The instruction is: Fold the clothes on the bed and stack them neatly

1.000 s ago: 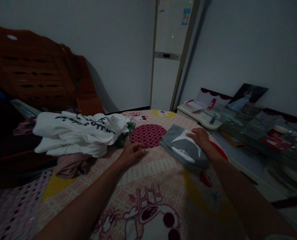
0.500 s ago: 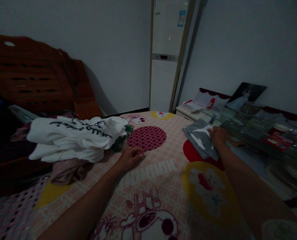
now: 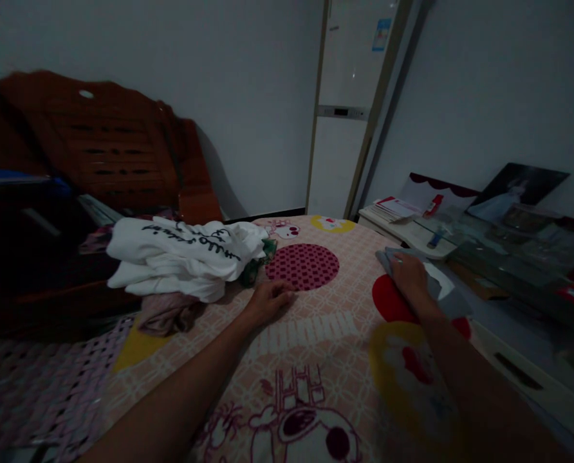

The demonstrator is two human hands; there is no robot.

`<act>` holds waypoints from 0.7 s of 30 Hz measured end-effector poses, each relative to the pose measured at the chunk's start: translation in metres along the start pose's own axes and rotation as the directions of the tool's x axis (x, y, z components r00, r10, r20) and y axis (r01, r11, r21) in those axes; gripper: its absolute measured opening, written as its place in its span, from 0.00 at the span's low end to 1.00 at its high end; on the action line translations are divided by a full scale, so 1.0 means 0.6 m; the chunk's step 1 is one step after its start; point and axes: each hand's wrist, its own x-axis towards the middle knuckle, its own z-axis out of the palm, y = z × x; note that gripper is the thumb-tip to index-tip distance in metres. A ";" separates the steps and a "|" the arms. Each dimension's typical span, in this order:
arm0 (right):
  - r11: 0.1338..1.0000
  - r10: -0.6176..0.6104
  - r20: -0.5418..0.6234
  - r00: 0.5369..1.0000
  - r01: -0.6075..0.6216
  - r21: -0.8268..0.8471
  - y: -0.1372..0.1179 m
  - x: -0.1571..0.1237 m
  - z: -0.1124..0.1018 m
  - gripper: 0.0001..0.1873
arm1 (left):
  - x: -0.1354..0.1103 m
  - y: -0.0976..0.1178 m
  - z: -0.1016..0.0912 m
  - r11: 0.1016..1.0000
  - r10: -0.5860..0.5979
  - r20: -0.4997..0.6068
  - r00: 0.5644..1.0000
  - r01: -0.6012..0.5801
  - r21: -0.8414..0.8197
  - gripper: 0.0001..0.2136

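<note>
My left hand [image 3: 269,303] rests on the patterned cloth with its fingers loosely extended, holding nothing. It lies beside a dark pink dotted circle in the print. At the table's right side, my right hand [image 3: 409,275] lies on a folded grey garment [image 3: 453,302] with a white print, its fingers over the left part; the palm hides some of the fabric. To the left of my left hand is a heap of white clothing [image 3: 175,257] with black lettering. A dusty-pink cloth [image 3: 166,313] sits under the heap, and a dark green fabric [image 3: 255,269] shows at its right end.
The printed tablecloth [image 3: 311,347] covers the surface before me. A carved wooden bench [image 3: 108,141] stands at left behind a pink woven seat [image 3: 40,379]. On the right is a glass-topped stand [image 3: 490,257] with papers [image 3: 396,209]. A tall white cabinet-like unit [image 3: 338,167] fills the corner.
The view has turned left, so the surroundings shift right. My right hand has moved from the grey garment's right edge to its left part. My left hand stays on the cloth.
</note>
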 end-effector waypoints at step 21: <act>0.879 -0.416 0.013 0.909 0.398 0.262 -0.098 -0.109 0.132 0.15 | -0.031 0.081 -0.072 0.532 0.559 -0.379 0.738 0.031 0.846 0.19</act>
